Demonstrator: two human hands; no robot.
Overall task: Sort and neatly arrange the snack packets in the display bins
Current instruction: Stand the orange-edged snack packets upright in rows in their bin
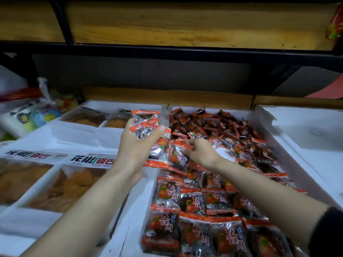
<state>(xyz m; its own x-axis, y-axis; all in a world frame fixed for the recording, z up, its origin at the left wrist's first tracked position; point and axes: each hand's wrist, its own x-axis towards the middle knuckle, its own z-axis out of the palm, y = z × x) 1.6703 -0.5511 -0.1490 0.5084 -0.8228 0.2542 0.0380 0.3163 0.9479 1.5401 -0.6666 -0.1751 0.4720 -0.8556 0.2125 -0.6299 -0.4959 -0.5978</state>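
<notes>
Head view — left hand [136,147] fingers grip about four packets [145,120], right hand [203,152] fingers pinch one packet [178,157].

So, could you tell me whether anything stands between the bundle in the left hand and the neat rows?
Only the right hand, pinching a packet at the far end of the neat rows, right beside the bundle that the left hand holds. Nothing else visible blocks it.

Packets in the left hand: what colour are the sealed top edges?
Orange-red, on the packets in the left hand; the head view shows it best.
</notes>
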